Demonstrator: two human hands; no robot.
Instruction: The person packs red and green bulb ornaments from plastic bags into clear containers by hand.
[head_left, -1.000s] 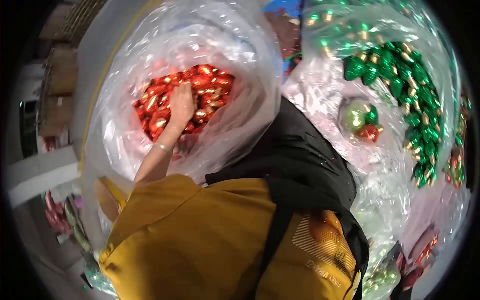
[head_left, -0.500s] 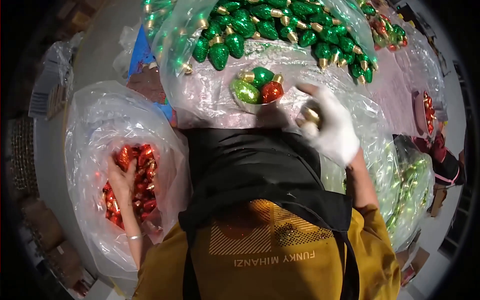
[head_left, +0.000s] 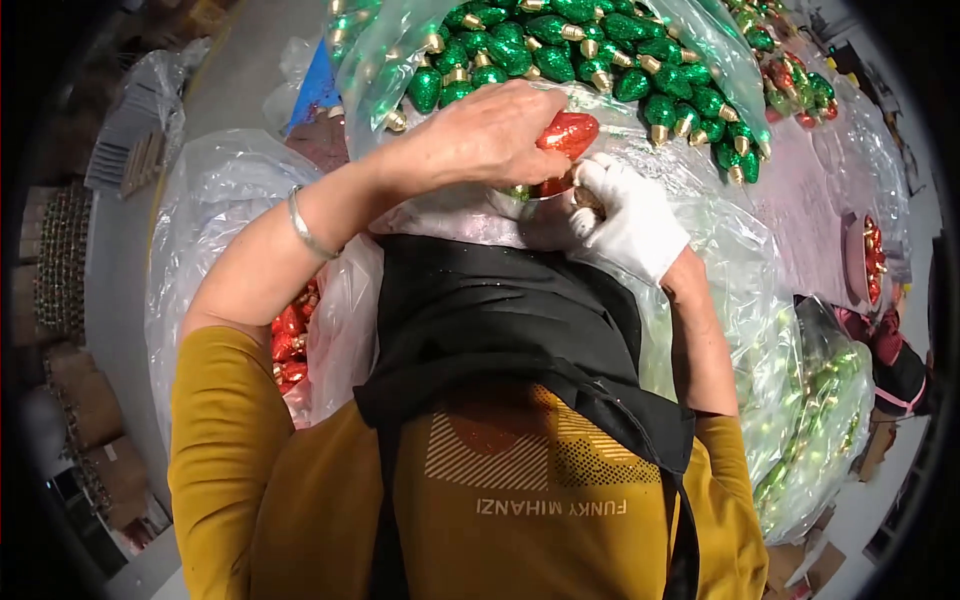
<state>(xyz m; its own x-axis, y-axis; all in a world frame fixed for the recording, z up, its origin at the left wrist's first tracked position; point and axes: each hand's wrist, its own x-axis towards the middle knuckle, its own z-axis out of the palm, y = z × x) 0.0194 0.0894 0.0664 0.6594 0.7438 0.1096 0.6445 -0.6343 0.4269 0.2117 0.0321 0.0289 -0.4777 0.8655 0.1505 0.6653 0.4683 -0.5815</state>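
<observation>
My bare left hand [head_left: 490,135] reaches across to the middle and is closed on a shiny red bulb-shaped ornament [head_left: 572,133]. Just below it is a small clear container [head_left: 545,212]. A light green ornament [head_left: 518,192] and another red one [head_left: 553,187] show in it, partly hidden by my hand. My right hand [head_left: 635,220], in a white glove, is at the container's right side. Its fingers are curled around a gold-brown rounded thing [head_left: 588,203], mostly covered, whose kind I cannot make out.
Green glittery ornaments [head_left: 590,50] with gold caps lie heaped in clear plastic at the far side. An open plastic bag of red ornaments [head_left: 290,345] stands at my left. At right are a bag of light green ornaments [head_left: 820,430] and a pink container [head_left: 858,258] of red ones.
My left hand has come out of the bag of red ornaments and brought one over to the container. My right hand has moved slightly left, up against the container, with the gold-brown thing.
</observation>
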